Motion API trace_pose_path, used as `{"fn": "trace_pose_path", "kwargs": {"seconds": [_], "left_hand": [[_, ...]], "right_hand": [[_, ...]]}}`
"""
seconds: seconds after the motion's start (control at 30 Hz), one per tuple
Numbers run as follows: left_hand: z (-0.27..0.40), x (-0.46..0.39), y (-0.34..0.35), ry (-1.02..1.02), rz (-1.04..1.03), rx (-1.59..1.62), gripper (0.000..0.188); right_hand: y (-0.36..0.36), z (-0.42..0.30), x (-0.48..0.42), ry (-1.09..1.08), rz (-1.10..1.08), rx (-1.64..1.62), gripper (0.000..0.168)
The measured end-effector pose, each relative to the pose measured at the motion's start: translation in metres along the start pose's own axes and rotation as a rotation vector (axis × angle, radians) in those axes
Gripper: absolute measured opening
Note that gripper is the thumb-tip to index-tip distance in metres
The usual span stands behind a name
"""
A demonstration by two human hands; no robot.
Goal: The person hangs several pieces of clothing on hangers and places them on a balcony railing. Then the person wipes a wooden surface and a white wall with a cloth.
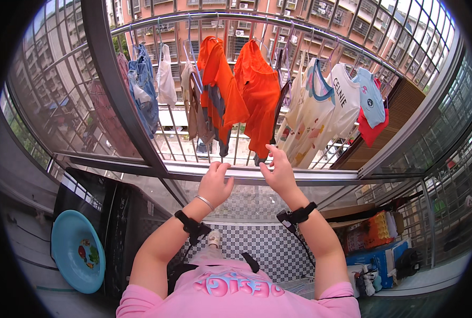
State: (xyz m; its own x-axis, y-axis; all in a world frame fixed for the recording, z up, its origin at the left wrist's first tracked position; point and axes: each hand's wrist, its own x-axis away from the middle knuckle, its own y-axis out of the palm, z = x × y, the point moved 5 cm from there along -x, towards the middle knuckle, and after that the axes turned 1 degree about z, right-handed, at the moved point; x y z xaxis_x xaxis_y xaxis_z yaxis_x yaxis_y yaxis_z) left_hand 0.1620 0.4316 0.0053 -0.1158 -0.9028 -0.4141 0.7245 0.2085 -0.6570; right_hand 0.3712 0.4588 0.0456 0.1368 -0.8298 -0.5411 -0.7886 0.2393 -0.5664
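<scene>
Both my hands are raised at the window sill with nothing in them. My left hand point(216, 183), a bangle at its wrist, has its fingers apart just below a dark grey garment hanging with an orange garment point(222, 79). My right hand point(279, 169) reaches up near the lower end of a second orange garment point(258, 87); whether a fingertip touches it I cannot tell. Both garments hang from a metal rail point(228, 16). To their right hang a cream printed dress point(315, 123), a white shirt point(345, 95) and a light blue top point(368, 95). Denim clothing point(144, 91) hangs at the left.
A metal window frame point(323, 175) crosses before me, with barred railings beyond. At lower left a blue plastic basin point(67, 254) rests on a black appliance point(118, 222). Boxes, including a blue one point(399, 244), stand at right. A brown corrugated panel point(379, 131) leans outside.
</scene>
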Motion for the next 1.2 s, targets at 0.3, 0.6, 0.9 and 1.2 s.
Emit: {"fn": "trace_pose_path", "kwargs": {"seconds": [0.3, 0.6, 0.9, 1.2], "left_hand": [[-0.046, 0.147, -0.057, -0.253, 0.081, -0.399, 0.049], [-0.061, 0.293, -0.182, -0.458, 0.277, -0.451, 0.046], [-0.062, 0.489, -0.361, -0.342, 0.673, -0.434, 0.039], [-0.091, 0.639, -0.426, -0.423, 0.637, -0.293, 0.044]], "right_hand": [[0.12, -0.057, 0.102, -0.017, -0.471, -0.182, 0.038], [0.224, -0.176, 0.195, -0.061, -0.831, -0.255, 0.03], [0.359, -0.368, 0.296, 0.476, -1.028, -0.742, 0.058], [0.371, -0.429, 0.341, 0.775, -0.566, -0.85, 0.027]]}}
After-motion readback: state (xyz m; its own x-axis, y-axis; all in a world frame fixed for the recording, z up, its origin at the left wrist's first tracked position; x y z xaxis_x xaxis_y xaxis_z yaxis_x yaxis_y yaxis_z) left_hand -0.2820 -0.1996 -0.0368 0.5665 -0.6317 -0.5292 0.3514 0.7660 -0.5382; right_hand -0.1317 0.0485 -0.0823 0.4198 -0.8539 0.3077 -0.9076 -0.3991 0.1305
